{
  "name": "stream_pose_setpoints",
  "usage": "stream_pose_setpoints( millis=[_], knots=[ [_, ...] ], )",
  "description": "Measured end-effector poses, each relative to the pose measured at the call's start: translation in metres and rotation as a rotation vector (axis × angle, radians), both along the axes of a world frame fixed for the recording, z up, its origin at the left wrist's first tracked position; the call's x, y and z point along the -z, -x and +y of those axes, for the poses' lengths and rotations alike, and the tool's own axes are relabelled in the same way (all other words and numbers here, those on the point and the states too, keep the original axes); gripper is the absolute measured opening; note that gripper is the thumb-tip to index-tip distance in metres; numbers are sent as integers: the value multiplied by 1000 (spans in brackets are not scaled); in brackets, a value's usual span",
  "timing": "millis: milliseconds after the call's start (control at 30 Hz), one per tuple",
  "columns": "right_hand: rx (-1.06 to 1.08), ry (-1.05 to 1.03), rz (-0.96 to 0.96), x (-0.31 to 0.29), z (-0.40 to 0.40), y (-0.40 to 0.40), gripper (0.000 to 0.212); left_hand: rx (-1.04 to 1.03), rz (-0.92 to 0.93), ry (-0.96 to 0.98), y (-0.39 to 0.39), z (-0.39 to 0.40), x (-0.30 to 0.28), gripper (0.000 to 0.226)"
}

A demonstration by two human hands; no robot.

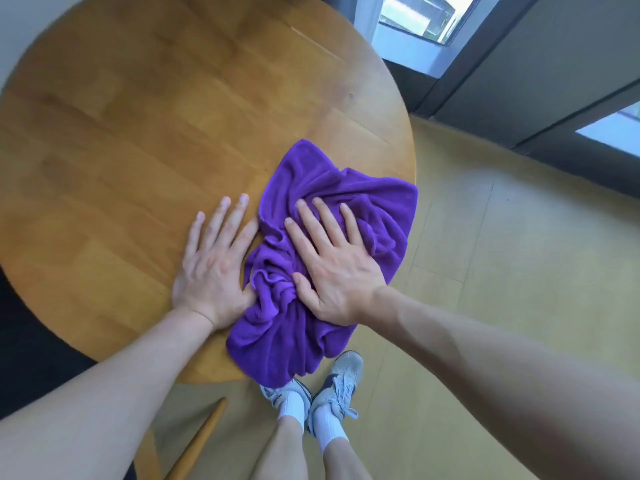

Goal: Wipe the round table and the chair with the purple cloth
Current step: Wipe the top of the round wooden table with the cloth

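On the near right part of the round table lies the purple cloth, crumpled, and its near corner hangs a little over the table edge. Right hand lies flat on top of the cloth — fingers straight and spread, palm pressing down, nothing grasped. Left hand rests flat on the bare wood just beside the cloth, fingers also straight; its thumb side touches the cloth folds, and the thumb itself is hidden under them. Below the table edge two feet in white shoes and white socks stand on the yellowish floor. A wooden leg — of table or chair, I cannot tell — shows at bottom.
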State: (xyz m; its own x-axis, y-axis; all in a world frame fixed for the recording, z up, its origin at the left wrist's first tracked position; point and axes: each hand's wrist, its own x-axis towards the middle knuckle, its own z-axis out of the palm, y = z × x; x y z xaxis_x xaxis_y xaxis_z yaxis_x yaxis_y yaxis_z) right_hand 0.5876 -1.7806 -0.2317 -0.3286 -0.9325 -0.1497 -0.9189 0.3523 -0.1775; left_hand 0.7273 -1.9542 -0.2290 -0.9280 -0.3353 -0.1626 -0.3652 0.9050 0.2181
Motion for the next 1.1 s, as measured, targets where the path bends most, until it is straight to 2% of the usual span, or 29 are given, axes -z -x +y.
stream_pose_setpoints(
  millis=[67, 133, 200, 333, 433, 500, 667, 967, 1033, 1100],
  knots=[
    [-156, 16, -2, 0, -3, 14, 77, -3, 5, 10, 0, 0, 1, 89],
    [-158, 69, -28, 1, -6, 18, 76, 6, 9, 14, 1, -1, 1, 88],
    [-16, 140, -43, 2, -7, 11, 70, 11, 6, 11, 1, -1, 3, 86],
    [456, 143, -20, -3, -22, -14, 63, 3, 29, 6, -1, -1, 4, 84],
    [587, 90, -22, -6, -35, -28, 64, 6, 57, -6, -1, -2, 5, 81],
    [509, 24, -39, -5, -35, -28, 68, 2, 58, -5, 0, -2, 5, 79],
    [98, -30, -52, -3, -27, -7, 71, 4, 4, 20, -1, 1, 2, 79],
    [68, 30, -82, -1, -29, -2, 70, 13, -58, 21, 1, -1, 0, 79],
    [-6, 19, -89, -3, -32, 11, 69, 18, -57, 26, 1, -2, 1, 81],
    [-174, -17, -77, -5, -37, 36, 70, 25, -54, 37, 1, -1, 2, 80]
  ],
)
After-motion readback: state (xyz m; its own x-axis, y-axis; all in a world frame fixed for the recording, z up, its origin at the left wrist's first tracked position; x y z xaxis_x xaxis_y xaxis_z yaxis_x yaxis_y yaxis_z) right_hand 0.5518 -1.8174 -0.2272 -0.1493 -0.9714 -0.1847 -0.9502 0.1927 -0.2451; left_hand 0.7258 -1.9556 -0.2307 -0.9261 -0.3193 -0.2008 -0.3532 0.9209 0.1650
